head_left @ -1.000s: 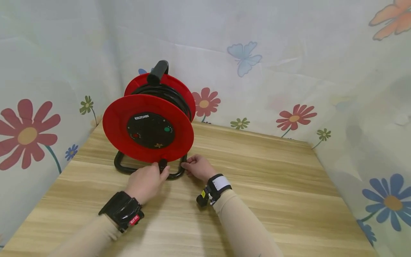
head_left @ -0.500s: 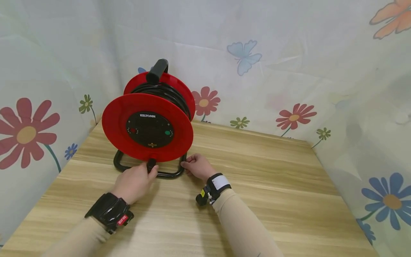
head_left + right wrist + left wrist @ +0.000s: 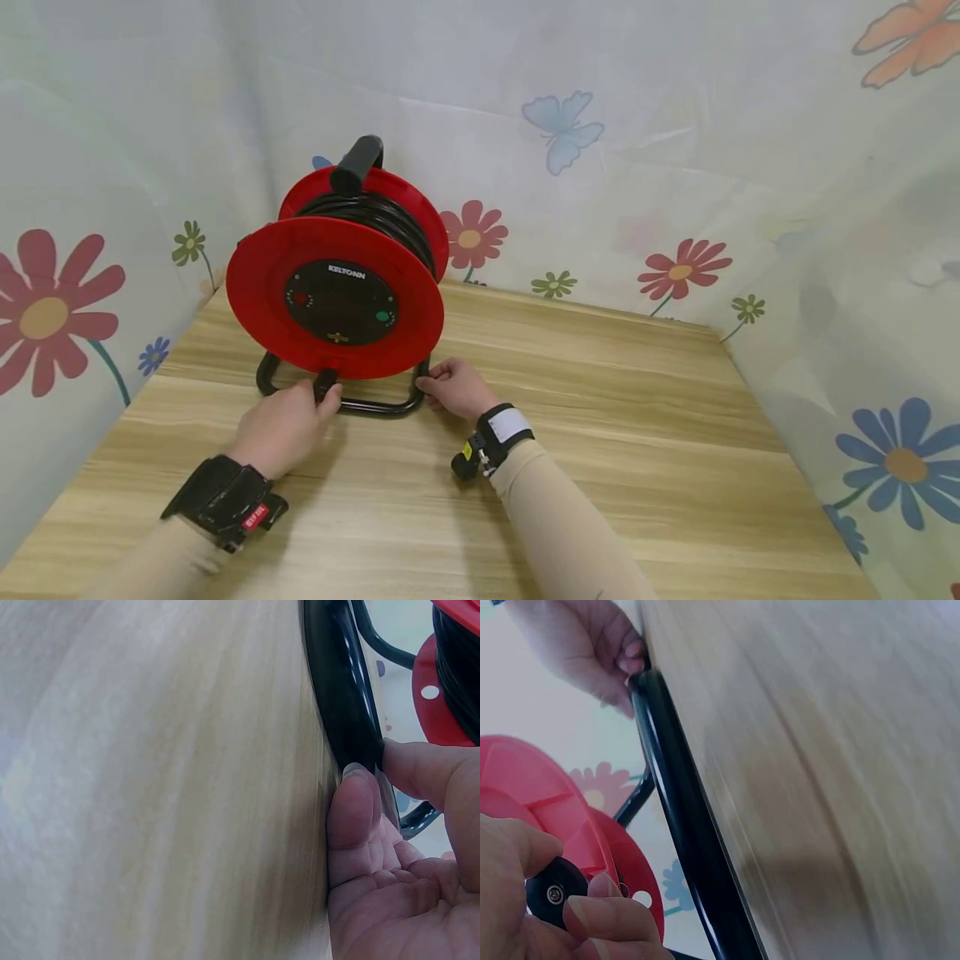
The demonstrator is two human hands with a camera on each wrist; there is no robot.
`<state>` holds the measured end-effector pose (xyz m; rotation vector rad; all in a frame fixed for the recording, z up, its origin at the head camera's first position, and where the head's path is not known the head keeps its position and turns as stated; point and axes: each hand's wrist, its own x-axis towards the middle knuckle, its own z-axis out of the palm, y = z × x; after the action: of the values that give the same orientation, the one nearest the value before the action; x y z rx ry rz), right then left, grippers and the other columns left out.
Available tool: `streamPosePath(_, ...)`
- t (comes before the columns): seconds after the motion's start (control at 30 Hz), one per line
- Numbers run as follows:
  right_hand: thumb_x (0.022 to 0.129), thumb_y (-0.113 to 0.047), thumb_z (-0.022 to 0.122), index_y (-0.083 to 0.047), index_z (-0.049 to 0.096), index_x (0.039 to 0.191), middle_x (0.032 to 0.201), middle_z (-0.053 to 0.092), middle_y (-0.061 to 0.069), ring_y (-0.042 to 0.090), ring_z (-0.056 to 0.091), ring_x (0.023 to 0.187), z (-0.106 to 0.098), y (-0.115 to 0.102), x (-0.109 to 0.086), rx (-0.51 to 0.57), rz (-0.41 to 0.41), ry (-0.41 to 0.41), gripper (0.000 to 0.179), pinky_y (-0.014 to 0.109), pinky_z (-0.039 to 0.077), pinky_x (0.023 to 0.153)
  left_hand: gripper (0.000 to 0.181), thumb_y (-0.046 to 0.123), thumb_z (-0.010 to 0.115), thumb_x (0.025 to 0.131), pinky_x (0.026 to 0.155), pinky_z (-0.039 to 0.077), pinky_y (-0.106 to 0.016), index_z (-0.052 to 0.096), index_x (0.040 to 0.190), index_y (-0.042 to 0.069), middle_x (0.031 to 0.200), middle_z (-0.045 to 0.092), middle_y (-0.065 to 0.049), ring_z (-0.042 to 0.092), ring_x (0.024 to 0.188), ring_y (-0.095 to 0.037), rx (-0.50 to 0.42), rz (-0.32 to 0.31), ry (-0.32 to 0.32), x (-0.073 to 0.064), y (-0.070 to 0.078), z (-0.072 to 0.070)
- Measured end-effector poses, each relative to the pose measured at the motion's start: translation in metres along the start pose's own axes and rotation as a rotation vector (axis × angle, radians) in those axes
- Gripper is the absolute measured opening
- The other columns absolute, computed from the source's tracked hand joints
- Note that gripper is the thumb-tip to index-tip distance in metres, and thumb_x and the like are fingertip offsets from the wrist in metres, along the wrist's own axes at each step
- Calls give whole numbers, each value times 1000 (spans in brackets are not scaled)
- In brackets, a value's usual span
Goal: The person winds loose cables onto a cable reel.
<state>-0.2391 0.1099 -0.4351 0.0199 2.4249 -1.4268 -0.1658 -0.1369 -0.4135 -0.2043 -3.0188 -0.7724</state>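
A red cable reel (image 3: pixel 247 283) wound with black cable (image 3: pixel 375 215) stands upright on its black tubular stand (image 3: pixel 378 408). Low on the reel's front disc, my left hand (image 3: pixel 279 429) grips the black crank knob (image 3: pixel 326 385); in the left wrist view the knob's round end (image 3: pixel 555 892) with its screw shows between thumb and fingers. At the stand's right front corner, my right hand (image 3: pixel 459 390) pinches the tube (image 3: pixel 349 705) between thumb and fingertips. A black carrying handle (image 3: pixel 358 165) tops the frame.
The reel stands on a wood-grain table (image 3: pixel 600 433), towards its back left. Behind and at both sides hangs a pale backdrop (image 3: pixel 465 67) printed with flowers and butterflies. Each wrist wears a black strap.
My left hand has moved left with the crank knob along the disc's lower edge, and the reel has turned clockwise, its label tilting. My right hand keeps hold of the stand.
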Motion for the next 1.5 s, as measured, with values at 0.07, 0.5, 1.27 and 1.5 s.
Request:
streamPosePath(0.07,88,-23,66,-2,56,103,81,63,9,17,63,70,0,0,0,2,7,1,27,28,55,66,47,43,40,99,40,35,-33,53,74,5,57,52,-8,48,49,-23,-11,-11,-13,0,-3,-3)
streamPosePath(0.5,87,-22,67,-3,56,101,76,61,6,15,62,67,-1,3,0,19,-1,19,26,25,53,61,51,45,35,99,40,33,-32,48,87,-2,59,49,-9,48,48,-23,-33,-42,3,-5,-17,-18)
streamPosePath(1.27,87,-21,67,-2,55,101,76,61,6,15,61,66,1,4,2,16,0,22,26,25,52,61,59,48,34,99,36,30,-31,46,91,-9,57,45,-10,42,43,-21,-29,-82,101,-10,-27,-52)
streamPosePath(1.5,87,-22,67,-3,56,101,77,61,6,15,61,66,2,5,3,4,6,31,26,26,53,63,62,50,30,99,34,31,-31,43,93,-10,56,46,-11,42,42,-22,-34,-108,155,-11,-27,-58)
